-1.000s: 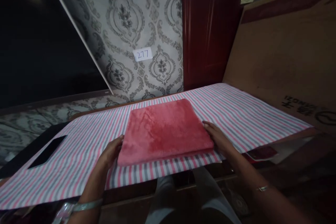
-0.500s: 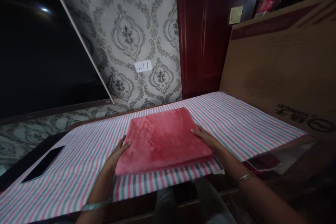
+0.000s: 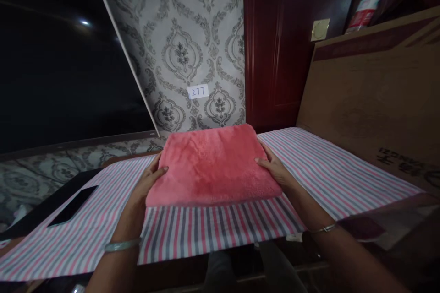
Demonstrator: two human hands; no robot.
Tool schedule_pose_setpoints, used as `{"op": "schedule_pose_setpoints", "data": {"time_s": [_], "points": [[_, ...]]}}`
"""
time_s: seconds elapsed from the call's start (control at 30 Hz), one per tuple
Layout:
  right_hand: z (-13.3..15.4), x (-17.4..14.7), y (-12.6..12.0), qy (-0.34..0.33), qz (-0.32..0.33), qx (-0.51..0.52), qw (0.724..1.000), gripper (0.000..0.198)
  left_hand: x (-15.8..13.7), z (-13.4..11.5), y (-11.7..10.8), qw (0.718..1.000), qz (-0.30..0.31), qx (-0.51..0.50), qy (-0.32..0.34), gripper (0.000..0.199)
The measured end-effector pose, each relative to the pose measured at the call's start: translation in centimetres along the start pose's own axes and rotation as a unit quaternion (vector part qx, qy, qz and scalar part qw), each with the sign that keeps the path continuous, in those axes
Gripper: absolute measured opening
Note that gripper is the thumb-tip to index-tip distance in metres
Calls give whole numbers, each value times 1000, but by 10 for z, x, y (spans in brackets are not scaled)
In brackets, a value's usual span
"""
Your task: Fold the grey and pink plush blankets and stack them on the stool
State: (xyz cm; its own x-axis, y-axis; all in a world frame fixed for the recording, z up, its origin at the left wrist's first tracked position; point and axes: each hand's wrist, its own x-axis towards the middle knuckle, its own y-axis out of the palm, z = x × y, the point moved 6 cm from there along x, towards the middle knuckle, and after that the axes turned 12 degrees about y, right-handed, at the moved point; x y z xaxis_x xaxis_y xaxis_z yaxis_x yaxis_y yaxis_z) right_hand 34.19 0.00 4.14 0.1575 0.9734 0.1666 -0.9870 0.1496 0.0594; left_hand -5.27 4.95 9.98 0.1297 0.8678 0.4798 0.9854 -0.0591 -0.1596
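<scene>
A fluffy coral-pink folded cloth (image 3: 213, 165), flat and roughly square, is held between my two hands above the striped tablecloth (image 3: 220, 231). My left hand (image 3: 149, 178) grips its left edge, thumb on top and fingers along the side and underneath. On the opposite edge my right hand (image 3: 275, 167) holds on in the same way, thumb over the top surface. The fingertips beneath the cloth are hidden. Whether the piece is a blanket or a towel, I cannot tell.
A dark phone (image 3: 73, 206) lies on the tablecloth at the left. Behind it stands a large black screen (image 3: 68, 64). A big cardboard box (image 3: 371, 96) leans at the right, with a plastic bottle (image 3: 369, 7) above it. A paper marked 277 (image 3: 198, 91) is on the wall.
Both hands have raised the pink folded cloth off the tablecloth, and more stripes show in front of it. The camera view has shifted slightly to the left.
</scene>
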Motion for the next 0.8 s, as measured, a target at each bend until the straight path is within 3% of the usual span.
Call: {"op": "schedule_pose_setpoints", "data": {"time_s": [0.13,0.23,0.37,0.5,0.63,0.8], "points": [[-53,-14,13,166,24,84,982,88,-26,50,-6,989,-8,11,-149,76],[-76,-26,16,216,13,121,969,80,-45,76,-17,973,-60,40,-218,57],[-76,-39,0,158,-46,72,984,63,-56,72,-24,974,-82,74,-200,47],[-72,-65,-20,66,-125,-43,989,44,-84,56,-28,972,-106,165,-131,53],[-70,-92,-19,12,-137,-79,987,35,-124,50,-29,941,-150,293,-77,55],[-61,-103,-12,-39,-138,-66,987,27,-142,60,-23,947,-178,255,-80,62]]}}
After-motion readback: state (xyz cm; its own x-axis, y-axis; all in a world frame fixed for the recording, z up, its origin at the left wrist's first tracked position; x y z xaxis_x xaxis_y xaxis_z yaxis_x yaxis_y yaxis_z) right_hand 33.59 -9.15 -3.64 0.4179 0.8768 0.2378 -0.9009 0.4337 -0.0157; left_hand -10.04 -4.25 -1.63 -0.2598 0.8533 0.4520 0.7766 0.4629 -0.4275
